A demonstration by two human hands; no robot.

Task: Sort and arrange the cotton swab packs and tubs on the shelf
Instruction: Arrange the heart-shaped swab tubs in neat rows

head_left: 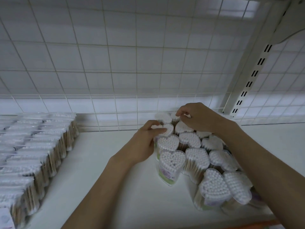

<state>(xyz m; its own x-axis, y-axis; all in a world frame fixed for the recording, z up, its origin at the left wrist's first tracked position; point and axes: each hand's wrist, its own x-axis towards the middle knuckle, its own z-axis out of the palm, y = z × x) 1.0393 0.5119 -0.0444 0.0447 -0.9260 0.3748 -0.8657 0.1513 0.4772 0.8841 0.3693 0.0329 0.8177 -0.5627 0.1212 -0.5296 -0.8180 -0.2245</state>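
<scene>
tubs: heart-shaped cotton swab tubs (pixel 194 152) stand packed upright at the shelf's right side, seemingly so they nest into rows
left hand: left hand (pixel 145 142) pinches a back-row tub (pixel 167 129) by its lid, thumb and fingers curled; probably squaring it up
right hand: right hand (pixel 198 116) curled, fingertips on the rearmost tub (pixel 173 116)
packs: flat packs (pixel 36 146) lined up far left; bare white shelf (pixel 105 162) between

Bare shelf (pixel 105 162) lane — packs (pixel 33 146) left, tubs (pixel 198 156) right.
</scene>
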